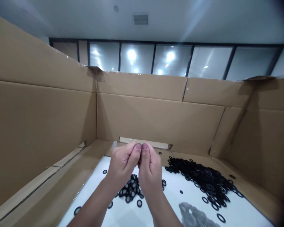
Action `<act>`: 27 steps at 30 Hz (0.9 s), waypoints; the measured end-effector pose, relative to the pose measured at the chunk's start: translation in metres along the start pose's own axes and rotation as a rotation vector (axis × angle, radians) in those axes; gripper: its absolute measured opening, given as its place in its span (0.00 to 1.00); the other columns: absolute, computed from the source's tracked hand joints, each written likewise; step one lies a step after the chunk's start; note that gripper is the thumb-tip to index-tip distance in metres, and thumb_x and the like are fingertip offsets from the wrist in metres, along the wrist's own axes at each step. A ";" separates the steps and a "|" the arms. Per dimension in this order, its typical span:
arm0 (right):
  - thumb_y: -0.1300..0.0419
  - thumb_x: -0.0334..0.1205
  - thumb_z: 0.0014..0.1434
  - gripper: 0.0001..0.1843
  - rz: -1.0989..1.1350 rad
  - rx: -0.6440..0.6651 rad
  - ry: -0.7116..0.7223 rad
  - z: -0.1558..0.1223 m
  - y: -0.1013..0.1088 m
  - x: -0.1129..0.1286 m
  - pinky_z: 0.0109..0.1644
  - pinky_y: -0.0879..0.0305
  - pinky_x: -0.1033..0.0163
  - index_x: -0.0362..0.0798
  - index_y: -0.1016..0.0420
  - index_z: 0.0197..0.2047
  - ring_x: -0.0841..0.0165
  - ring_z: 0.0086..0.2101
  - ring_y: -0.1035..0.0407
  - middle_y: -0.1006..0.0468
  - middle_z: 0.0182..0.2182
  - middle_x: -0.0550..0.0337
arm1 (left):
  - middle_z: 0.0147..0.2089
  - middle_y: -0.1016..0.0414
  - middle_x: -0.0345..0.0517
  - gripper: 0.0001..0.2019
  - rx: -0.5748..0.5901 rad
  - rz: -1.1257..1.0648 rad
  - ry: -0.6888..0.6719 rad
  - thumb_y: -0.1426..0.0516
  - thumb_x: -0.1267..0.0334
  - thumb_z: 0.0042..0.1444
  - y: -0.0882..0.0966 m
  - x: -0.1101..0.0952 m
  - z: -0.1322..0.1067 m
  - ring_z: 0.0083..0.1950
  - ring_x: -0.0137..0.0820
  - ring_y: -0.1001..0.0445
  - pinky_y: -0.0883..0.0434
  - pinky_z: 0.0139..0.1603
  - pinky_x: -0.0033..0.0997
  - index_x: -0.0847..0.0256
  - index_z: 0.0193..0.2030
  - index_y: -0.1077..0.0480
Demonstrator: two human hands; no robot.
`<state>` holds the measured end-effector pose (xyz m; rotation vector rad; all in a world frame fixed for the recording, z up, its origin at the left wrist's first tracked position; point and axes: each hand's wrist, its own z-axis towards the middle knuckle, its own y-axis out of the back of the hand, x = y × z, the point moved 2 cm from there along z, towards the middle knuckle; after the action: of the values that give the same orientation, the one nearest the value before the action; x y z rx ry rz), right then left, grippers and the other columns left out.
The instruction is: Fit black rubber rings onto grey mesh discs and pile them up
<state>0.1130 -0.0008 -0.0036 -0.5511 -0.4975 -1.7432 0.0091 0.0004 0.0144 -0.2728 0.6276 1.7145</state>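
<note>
My left hand (123,160) and my right hand (150,165) meet in the middle of the view, thumbs side by side on top and fingers curled under. Both are closed in a pinch on a small dark piece, seemingly a black ring, of which only a sliver shows between the thumb tips. Below and partly behind them lies a small pile of black rings with grey centres (130,190). One such ring (139,203) rests apart in front of that pile. My fingertips hide most of what they grip.
Cardboard walls (142,116) surround a white work surface (118,217). A large heap of black rings (203,176) spreads at the right, with loose rings around it. Nearer the front lies a pile of translucent grey discs (194,216). A single ring (77,210) sits at the left edge.
</note>
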 end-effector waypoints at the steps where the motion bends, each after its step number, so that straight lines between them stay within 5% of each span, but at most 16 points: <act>1: 0.57 0.44 0.75 0.21 0.004 0.006 -0.011 0.000 0.000 -0.001 0.26 0.48 0.66 0.50 0.42 0.29 0.73 0.22 0.46 0.41 0.21 0.67 | 0.21 0.39 0.34 0.18 -0.002 -0.026 0.008 0.53 0.63 0.71 0.000 0.001 0.000 0.22 0.23 0.41 0.44 0.24 0.24 0.59 0.26 0.41; 12: 0.53 0.44 0.74 0.22 -0.114 -0.007 0.023 0.009 0.015 -0.003 0.26 0.49 0.67 0.49 0.44 0.26 0.74 0.21 0.46 0.42 0.19 0.69 | 0.30 0.36 0.35 0.08 0.205 -0.466 0.345 0.40 0.58 0.63 0.012 0.018 0.007 0.28 0.23 0.38 0.36 0.28 0.22 0.60 0.40 0.30; 15: 0.52 0.43 0.73 0.19 -0.173 0.117 0.039 0.014 0.023 -0.002 0.28 0.46 0.66 0.49 0.39 0.29 0.73 0.23 0.41 0.37 0.21 0.68 | 0.27 0.40 0.33 0.09 0.247 -0.531 0.410 0.38 0.58 0.61 0.019 0.023 0.008 0.25 0.22 0.40 0.38 0.25 0.21 0.61 0.37 0.31; 18: 0.48 0.40 0.72 0.08 -0.147 0.338 0.074 0.020 0.033 0.001 0.34 0.38 0.66 0.51 0.29 0.47 0.71 0.31 0.32 0.26 0.33 0.63 | 0.25 0.41 0.32 0.10 0.242 -0.568 0.450 0.38 0.59 0.61 0.025 0.028 0.007 0.24 0.20 0.42 0.41 0.24 0.21 0.62 0.36 0.31; 21: 0.44 0.34 0.69 0.18 -0.144 0.502 0.140 0.025 0.043 0.006 0.41 0.34 0.66 0.57 0.31 0.60 0.71 0.38 0.30 0.25 0.43 0.62 | 0.26 0.40 0.33 0.08 0.272 -0.594 0.463 0.39 0.60 0.62 0.027 0.030 0.007 0.23 0.19 0.44 0.43 0.23 0.21 0.62 0.38 0.30; 27: 0.40 0.31 0.67 0.17 -0.155 0.514 0.180 0.026 0.046 0.008 0.38 0.33 0.67 0.59 0.26 0.55 0.72 0.36 0.32 0.28 0.40 0.63 | 0.31 0.33 0.37 0.06 0.372 -0.603 0.465 0.41 0.62 0.64 0.022 0.031 0.006 0.24 0.19 0.42 0.43 0.23 0.21 0.62 0.40 0.28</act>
<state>0.1591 -0.0015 0.0239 0.0094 -0.8414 -1.7023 -0.0184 0.0270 0.0096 -0.5397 1.0632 0.9333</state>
